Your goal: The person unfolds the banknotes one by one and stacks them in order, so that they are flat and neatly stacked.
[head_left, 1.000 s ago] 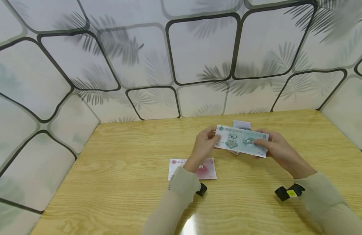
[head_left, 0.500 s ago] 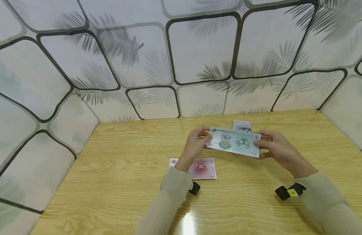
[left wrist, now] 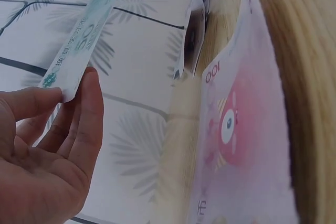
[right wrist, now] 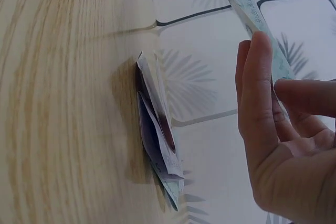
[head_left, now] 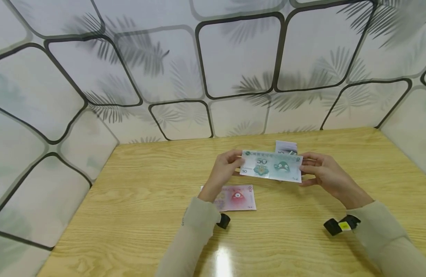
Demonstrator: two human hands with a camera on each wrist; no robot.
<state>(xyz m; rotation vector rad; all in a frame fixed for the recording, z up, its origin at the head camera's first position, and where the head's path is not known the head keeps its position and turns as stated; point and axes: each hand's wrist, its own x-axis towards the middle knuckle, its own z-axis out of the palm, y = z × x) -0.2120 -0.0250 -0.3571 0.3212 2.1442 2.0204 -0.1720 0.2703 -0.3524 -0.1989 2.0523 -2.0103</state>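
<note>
A green play banknote (head_left: 270, 166) marked 50 is held up above the table, stretched flat between both hands. My left hand (head_left: 222, 171) pinches its left end between thumb and fingers, as the left wrist view also shows with the note (left wrist: 79, 40). At the opposite end my right hand (head_left: 325, 173) pinches it the same way. A pink banknote (head_left: 238, 198) marked 100 lies on the table beneath my left wrist, partly covered by it. Behind the green note is a small pile of banknotes (head_left: 285, 147), mostly hidden in the head view; the right wrist view shows the pile (right wrist: 157, 135) folded and overlapping.
The wooden table (head_left: 147, 215) runs back to a patterned wall covering (head_left: 240, 57) with dark outlines and leaf prints. Similar panels stand at the left and right. Black wrist devices (head_left: 332, 227) sit at the sleeve cuffs.
Both hands have stayed on the green banknote. It has shifted left, with my left hand moving left and my right hand's grip ending nearer the note's right edge. More of the pink note's right part shows.
</note>
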